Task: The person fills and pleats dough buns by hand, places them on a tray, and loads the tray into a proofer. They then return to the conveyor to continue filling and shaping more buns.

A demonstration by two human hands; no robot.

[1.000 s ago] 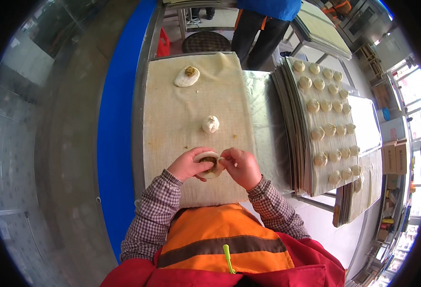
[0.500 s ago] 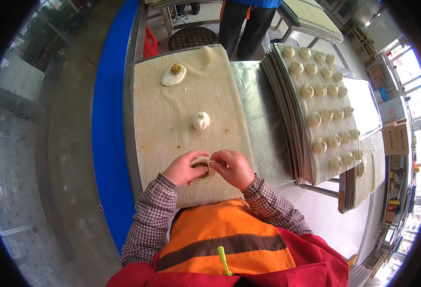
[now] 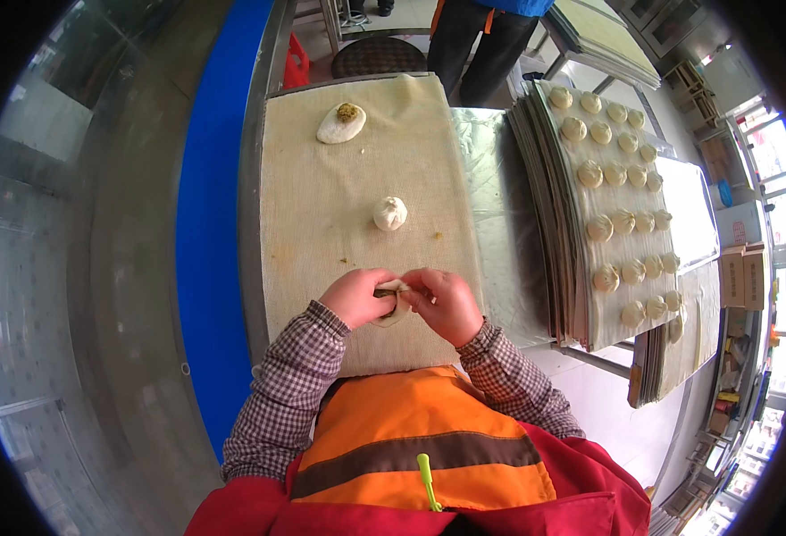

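Observation:
Between my two hands is a partly closed stuffed bun (image 3: 397, 314), a pale dough wrapper with dark filling showing inside. My left hand (image 3: 357, 297) cups its left side, the thumb over the filling. The fingers of my right hand (image 3: 445, 302) pinch the dough rim at the right. Farther off on the cloth-covered board (image 3: 313, 205) sits a finished, pleated bun (image 3: 390, 213). Beyond it, at the far left, a flat dough wrapper (image 3: 340, 123) lies with a lump of brown-green filling (image 3: 348, 113) on it.
To the right, a stack of cloth-covered trays (image 3: 554, 223) bears rows of pleated buns (image 3: 600, 228). Between board and stack lies a shiny metal surface (image 3: 497, 192). A blue strip (image 3: 210, 223) runs along the left. Another person (image 3: 478, 45) stands past the far edge.
The wrapper's rim has been drawn further together, and less filling shows. My view has shifted a little, so the board and trays sit slightly differently in the picture.

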